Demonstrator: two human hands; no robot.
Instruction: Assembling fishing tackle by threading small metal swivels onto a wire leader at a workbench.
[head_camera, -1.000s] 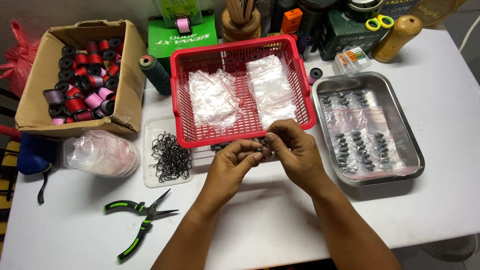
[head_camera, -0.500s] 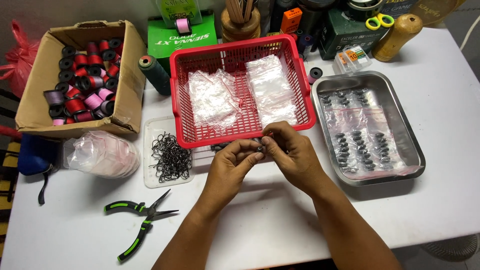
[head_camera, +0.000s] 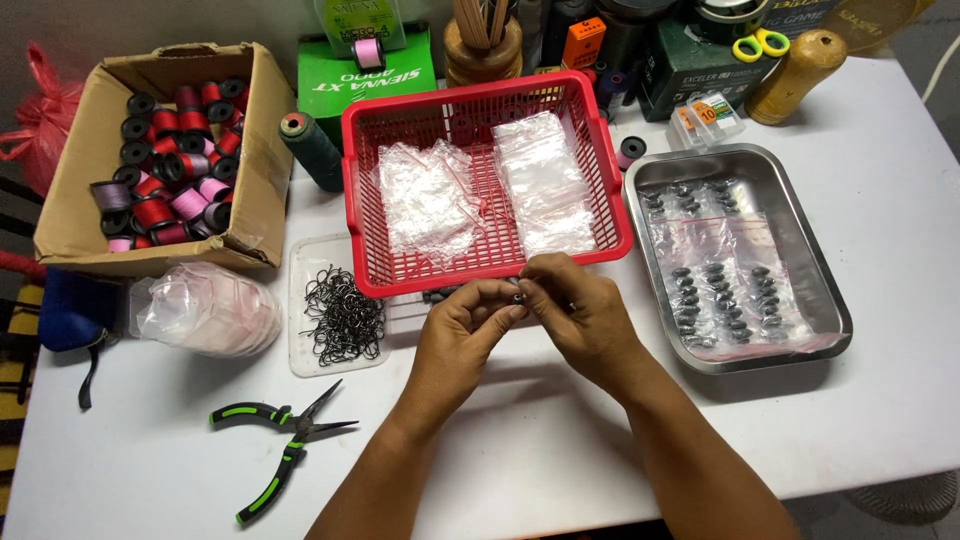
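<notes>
My left hand (head_camera: 462, 330) and my right hand (head_camera: 582, 312) meet fingertip to fingertip just in front of the red plastic basket (head_camera: 360, 215). Between the fingers of both hands is a small dark bead-like piece (head_camera: 515, 297), mostly hidden. The basket holds two piles of small clear plastic bags (head_camera: 428, 205). Left of my left hand lies a clear shallow tray with a heap of black wire hooks (head_camera: 342, 313). To the right stands a steel tray (head_camera: 835, 300) with clear bags of small dark weights (head_camera: 722, 290).
Green-handled long-nose pliers (head_camera: 282, 432) lie open at the front left. A cardboard box of thread spools (head_camera: 165, 150) stands back left, a clear bag (head_camera: 205, 308) in front of it. A dark thread cone (head_camera: 310, 150), green boxes, scissors and a wooden bottle line the back edge.
Both hands have stayed in front of the basket. The fingers have shifted only slightly around the small piece.
</notes>
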